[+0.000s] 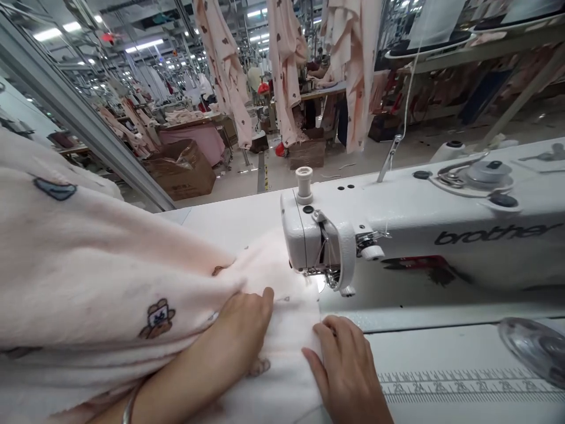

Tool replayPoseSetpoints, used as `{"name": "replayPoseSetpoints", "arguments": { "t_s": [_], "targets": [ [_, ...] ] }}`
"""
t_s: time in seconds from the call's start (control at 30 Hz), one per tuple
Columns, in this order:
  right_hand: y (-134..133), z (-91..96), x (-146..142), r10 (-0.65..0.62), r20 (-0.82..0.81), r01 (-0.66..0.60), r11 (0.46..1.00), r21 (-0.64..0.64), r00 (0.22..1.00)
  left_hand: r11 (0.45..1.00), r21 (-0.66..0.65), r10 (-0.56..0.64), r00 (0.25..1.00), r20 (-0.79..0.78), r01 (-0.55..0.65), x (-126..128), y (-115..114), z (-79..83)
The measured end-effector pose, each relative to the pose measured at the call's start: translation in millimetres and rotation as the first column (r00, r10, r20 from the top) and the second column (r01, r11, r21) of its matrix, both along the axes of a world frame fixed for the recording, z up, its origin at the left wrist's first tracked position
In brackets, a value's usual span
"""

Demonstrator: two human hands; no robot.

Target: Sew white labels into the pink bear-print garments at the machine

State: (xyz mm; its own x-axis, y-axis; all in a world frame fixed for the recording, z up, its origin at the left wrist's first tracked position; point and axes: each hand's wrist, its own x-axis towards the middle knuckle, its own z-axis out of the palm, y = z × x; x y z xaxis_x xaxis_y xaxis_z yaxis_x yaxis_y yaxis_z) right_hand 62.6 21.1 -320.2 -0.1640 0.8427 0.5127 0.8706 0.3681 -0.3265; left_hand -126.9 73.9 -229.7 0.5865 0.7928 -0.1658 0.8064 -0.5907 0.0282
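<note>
A pale pink fleece fabric [88, 277] printed with small bears lies piled across the left of the sewing table and runs under the needle of a white Brother sewing machine [397, 235]. My left hand [245, 327] lies on the fabric just left of the presser foot [329, 277], fingers curled and pressing the cloth down. My right hand [344, 365] rests on the fabric's right edge in front of the needle, fingers bent and holding that edge against the table.
A printed ruler strip [463, 386] runs along the table's front right. A clear round lamp or lens [534, 347] sits at the right edge. Behind the machine, pink garments [286, 65] hang from rails, with cardboard boxes [180, 171] on the floor.
</note>
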Motion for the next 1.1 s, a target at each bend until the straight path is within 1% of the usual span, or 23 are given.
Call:
{"name": "replayPoseSetpoints", "arguments": {
  "t_s": [0.03, 0.1, 0.17, 0.23, 0.3, 0.33, 0.37, 0.4, 0.47, 0.5, 0.57, 0.63, 0.67, 0.73, 0.8, 0.83, 0.87, 0.93, 1.0, 1.1],
  "targets": [
    [-1, -0.7, 1, -0.001, 0.023, 0.001, 1.000, 0.011, 1.000, 0.998, 0.052, -0.034, 0.999, -0.007, 0.034, 0, -4, 3.4],
    [-2, -2.7, 3, 0.010, 0.051, -0.011, 1.000, 0.020, 0.999, 0.990, 0.111, -0.099, 0.993, 0.058, 0.092, 6, -6, 6.8],
    [-3, -4.7, 5, 0.024, 0.051, -0.025, 0.999, 0.021, 0.998, 0.991, 0.073, -0.123, 0.981, 0.153, 0.113, 13, -1, 1.4],
    [-4, -5.2, 6, 0.035, 0.034, -0.035, 0.999, 0.019, 0.999, 0.998, 0.003, -0.062, 0.980, 0.189, 0.063, 17, 9, -11.7],
    [-3, -3.4, 8, 0.044, 0.004, -0.044, 0.999, 0.009, 0.999, 0.998, -0.021, 0.055, 0.984, 0.168, -0.052, 17, 21, -23.9],
    [-2, -1.6, 9, 0.050, -0.019, -0.050, 0.999, -0.008, 0.999, 0.994, -0.027, 0.105, 0.982, 0.159, -0.102, 18, 25, -26.5],
    [0, 0.6, 10, 0.064, -0.048, -0.066, 0.997, -0.030, 0.997, 0.989, -0.034, 0.145, 0.975, 0.167, -0.141, 20, 29, -25.8],
    [3, 2.9, 11, 0.079, -0.083, -0.083, 0.995, -0.054, 0.993, 0.984, -0.046, 0.177, 0.965, 0.195, -0.171, 23, 31, -21.9],
    [9, 6.6, 15, 0.099, -0.164, -0.117, 0.987, -0.107, 0.981, 0.973, -0.090, 0.230, 0.924, 0.305, -0.213, 34, 31, -7.6],
    [13, 7.6, 16, 0.102, -0.205, -0.130, 0.983, -0.128, 0.973, 0.963, -0.127, 0.269, 0.889, 0.371, -0.238, 41, 30, 0.1],
    [17, 7.3, 18, 0.094, -0.269, -0.139, 0.979, -0.153, 0.959, 0.920, -0.257, 0.385, 0.799, 0.462, -0.295, 52, 28, 10.3],
    [19, 4.6, 18, 0.080, -0.303, -0.132, 0.979, -0.155, 0.950, 0.845, -0.425, 0.514, 0.710, 0.480, -0.324, 59, 28, 9.6],
    [18, 2.8, 18, 0.074, -0.311, -0.126, 0.981, -0.149, 0.948, 0.800, -0.499, 0.573, 0.671, 0.472, -0.333, 60, 29, 5.4],
    [16, -0.4, 17, 0.057, -0.315, -0.104, 0.985, -0.135, 0.947, 0.722, -0.604, 0.661, 0.595, 0.457, -0.338, 60, 33, -7.3],
    [15, -2.8, 17, 0.049, -0.302, -0.084, 0.991, -0.103, 0.952, 0.672, -0.656, 0.713, 0.539, 0.447, -0.345, 59, 36, -20.3],
    [15, -3.6, 17, 0.051, -0.289, -0.078, 0.994, -0.082, 0.956, 0.660, -0.665, 0.726, 0.526, 0.444, -0.349, 59, 37, -25.6],
    [14, -4.1, 17, 0.057, -0.272, -0.076, 0.995, -0.062, 0.961, 0.661, -0.662, 0.726, 0.524, 0.445, -0.354, 59, 38, -29.7],
    [15, -4.6, 17, 0.070, -0.240, -0.081, 0.996, -0.033, 0.968, 0.688, -0.627, 0.704, 0.546, 0.454, -0.366, 60, 38, -34.5],
    [15, -4.4, 17, 0.081, -0.226, -0.088, 0.996, -0.021, 0.971, 0.714, -0.588, 0.682, 0.568, 0.461, -0.380, 61, 37, -35.8],
    [15, -4.1, 17, 0.086, -0.229, -0.092, 0.996, -0.016, 0.970, 0.723, -0.558, 0.675, 0.589, 0.444, -0.407, 62, 36, -34.7]
  ]
}}
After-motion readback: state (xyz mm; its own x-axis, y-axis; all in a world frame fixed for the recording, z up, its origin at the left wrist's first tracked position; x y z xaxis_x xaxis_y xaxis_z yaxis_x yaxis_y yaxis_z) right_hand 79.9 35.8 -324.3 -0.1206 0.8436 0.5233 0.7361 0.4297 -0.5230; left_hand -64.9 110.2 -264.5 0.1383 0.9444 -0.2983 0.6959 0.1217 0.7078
